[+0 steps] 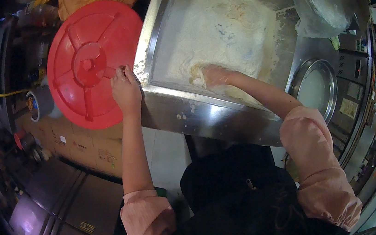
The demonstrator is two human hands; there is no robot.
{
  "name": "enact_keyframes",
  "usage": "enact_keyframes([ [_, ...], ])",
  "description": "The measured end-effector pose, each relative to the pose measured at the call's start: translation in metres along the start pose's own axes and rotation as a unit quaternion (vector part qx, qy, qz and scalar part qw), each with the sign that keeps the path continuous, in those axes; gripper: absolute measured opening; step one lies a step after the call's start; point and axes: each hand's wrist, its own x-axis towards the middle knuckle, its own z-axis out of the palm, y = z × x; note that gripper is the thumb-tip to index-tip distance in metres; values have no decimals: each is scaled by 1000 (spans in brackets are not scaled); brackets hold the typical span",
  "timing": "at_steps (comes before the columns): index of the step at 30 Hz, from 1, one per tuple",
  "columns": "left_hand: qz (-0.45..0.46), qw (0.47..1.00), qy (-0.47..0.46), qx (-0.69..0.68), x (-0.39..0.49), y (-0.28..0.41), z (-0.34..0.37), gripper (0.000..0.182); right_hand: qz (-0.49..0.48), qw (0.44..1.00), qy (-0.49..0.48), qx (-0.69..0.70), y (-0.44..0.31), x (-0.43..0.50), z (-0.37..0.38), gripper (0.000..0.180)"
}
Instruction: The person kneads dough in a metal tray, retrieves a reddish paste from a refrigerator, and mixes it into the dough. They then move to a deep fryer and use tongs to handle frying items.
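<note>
A square stainless-steel basin [185, 93] lies before me, with a thick bed of pale flour-like powder [213, 34] in it. Reaching into the near part of the powder is my right hand [216, 75], blurred and dusted. A yellowish-white, coated lump [197, 75] shows at its fingertips; whether they grip it is unclear. My left hand [125, 86] is curled at the basin's left corner, in front of a large round red plastic lid [64, 72]. Pale residue clings to its fingers, and I see nothing held in them.
Right of the basin is a round metal pan [313, 84] with whitish contents. Above it hangs or stands a clear plastic bag [322, 1]. Cardboard [83, 146] lies below the red lid, and dark metal cabinets [66, 208] stand at lower left. An equipment panel [352, 64] runs along the right.
</note>
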Motion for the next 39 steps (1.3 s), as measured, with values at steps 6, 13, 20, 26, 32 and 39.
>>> enact_keyframes([
  [6,-20,1000,-17,2,-1,-1,1,30,224,959,129,119,11,-16,-36,36],
  [13,-11,1000,-7,-6,-1,-1,1,30,146,952,221,156,53,-24,-46,31],
  [20,4,1000,-1,-3,-1,-2,1,33,157,915,178,325,46,-28,-49,32],
  [26,-6,1000,-8,-3,0,-3,1,33,90,740,187,640,27,-43,-53,31],
  [32,-31,999,-16,11,0,-1,-1,30,89,540,268,793,8,-75,-56,32],
  [39,-19,1000,-13,-4,0,-3,0,30,-301,411,161,845,14,-36,-75,35],
])
